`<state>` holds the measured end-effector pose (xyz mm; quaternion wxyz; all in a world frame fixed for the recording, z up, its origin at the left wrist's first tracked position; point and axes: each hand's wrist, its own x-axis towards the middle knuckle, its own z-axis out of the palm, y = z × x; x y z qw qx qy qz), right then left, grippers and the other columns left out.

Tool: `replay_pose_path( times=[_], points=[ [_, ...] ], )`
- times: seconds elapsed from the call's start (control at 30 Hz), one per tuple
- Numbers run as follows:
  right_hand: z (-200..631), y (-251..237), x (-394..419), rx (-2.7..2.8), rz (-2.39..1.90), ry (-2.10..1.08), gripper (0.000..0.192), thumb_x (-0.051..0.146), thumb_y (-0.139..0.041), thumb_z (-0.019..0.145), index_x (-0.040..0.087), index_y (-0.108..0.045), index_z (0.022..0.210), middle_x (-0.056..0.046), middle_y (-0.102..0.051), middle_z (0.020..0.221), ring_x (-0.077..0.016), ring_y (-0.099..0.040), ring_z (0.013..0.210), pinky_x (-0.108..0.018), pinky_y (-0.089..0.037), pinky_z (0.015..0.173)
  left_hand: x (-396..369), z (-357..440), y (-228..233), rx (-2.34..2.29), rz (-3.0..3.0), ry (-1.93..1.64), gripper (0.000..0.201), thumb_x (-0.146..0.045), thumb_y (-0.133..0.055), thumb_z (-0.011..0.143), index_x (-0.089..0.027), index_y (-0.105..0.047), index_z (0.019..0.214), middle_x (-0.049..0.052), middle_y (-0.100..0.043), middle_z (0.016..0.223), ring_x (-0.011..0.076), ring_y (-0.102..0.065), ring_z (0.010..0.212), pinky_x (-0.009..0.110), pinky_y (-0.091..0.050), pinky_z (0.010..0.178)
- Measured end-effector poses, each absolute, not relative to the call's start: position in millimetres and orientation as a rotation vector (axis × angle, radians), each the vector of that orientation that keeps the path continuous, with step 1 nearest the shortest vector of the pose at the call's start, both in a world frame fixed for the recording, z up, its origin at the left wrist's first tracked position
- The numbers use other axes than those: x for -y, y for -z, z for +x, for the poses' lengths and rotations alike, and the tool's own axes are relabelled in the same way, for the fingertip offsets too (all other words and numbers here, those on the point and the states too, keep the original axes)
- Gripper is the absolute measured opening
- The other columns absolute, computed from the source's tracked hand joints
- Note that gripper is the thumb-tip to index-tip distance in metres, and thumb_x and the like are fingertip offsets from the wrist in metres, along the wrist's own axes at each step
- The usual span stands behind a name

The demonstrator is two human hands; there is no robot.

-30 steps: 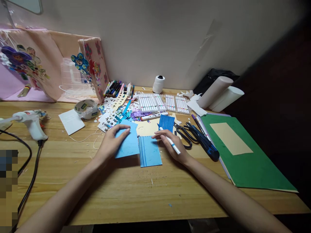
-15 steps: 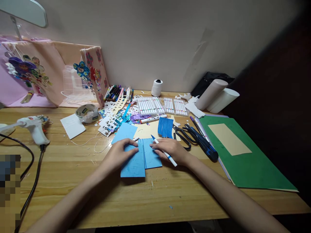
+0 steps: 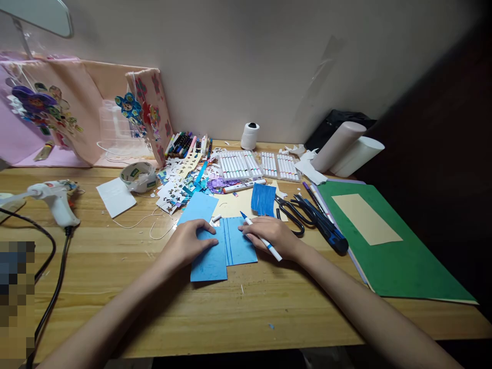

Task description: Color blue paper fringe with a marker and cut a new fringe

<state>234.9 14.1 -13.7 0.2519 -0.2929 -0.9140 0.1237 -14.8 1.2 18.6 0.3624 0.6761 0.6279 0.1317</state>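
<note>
With part of the blue card (image 3: 210, 259) hidden under the left hand (image 3: 188, 243), which lies flat and spread on it, the lined blue card (image 3: 239, 245) sits just beside it under the fingertips of the right hand (image 3: 273, 237), which grips a blue-tipped marker (image 3: 262, 238) on the wooden desk (image 3: 246, 307).

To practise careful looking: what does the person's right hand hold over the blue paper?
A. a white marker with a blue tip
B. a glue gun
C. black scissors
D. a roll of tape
A: the right hand grips a white marker, its blue tip on the blue paper.
</note>
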Motion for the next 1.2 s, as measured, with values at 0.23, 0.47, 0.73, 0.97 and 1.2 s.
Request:
replay_pose_path(
  times=[0.23,0.47,0.73,0.97,1.2],
  points=[
    [234,15,-14,2.432,-0.814,-0.43,0.017,0.021,-0.049,0.09,0.019,-0.065,0.097,-0.007,-0.071,0.088,-0.0191,-0.066,0.083,-0.035,-0.048,0.078,2,-12,-17,-1.64,1.801,-0.346,0.022,-0.038,-0.065,0.069,-0.023,-0.066,0.085,0.003,-0.069,0.091,0.0237,-0.061,0.086,0.034,-0.044,0.08],
    [213,3,7,2.064,-0.922,-1.039,0.026,0.027,-0.037,0.096,0.02,-0.043,0.119,-0.006,-0.065,0.093,-0.018,-0.061,0.088,-0.034,-0.046,0.08,4,-12,-15,-1.643,1.829,-0.369,0.024,-0.04,-0.063,0.07,-0.022,-0.066,0.085,0.004,-0.069,0.09,0.0241,-0.062,0.085,0.034,-0.045,0.077],
    [206,10,6,1.824,-0.936,-1.307,0.009,0.025,-0.045,0.092,0.018,-0.047,0.098,-0.004,-0.064,0.083,-0.0162,-0.059,0.079,-0.029,-0.042,0.07,4,-12,-12,-1.54,1.819,-0.445,0.022,-0.035,-0.06,0.072,-0.027,-0.069,0.09,0.0,-0.07,0.1,0.0227,-0.062,0.096,0.033,-0.044,0.085],
    [208,10,4,1.837,-0.952,-1.275,0.005,0.021,-0.049,0.089,0.018,-0.052,0.093,-0.002,-0.064,0.081,-0.0152,-0.056,0.077,-0.027,-0.039,0.069,3,-9,-14,-1.568,1.693,-0.45,0.024,-0.035,-0.061,0.07,-0.024,-0.07,0.089,0.003,-0.07,0.1,0.024,-0.062,0.097,0.034,-0.044,0.088],
    [209,13,4,1.871,-1.012,-1.255,0.007,0.024,-0.051,0.088,0.018,-0.055,0.089,-0.002,-0.062,0.082,-0.0158,-0.055,0.076,-0.027,-0.039,0.068,3,-9,-12,-1.576,1.682,-0.443,0.026,-0.036,-0.061,0.07,-0.023,-0.069,0.09,0.003,-0.07,0.102,0.0244,-0.061,0.098,0.033,-0.044,0.088]
  ],
)
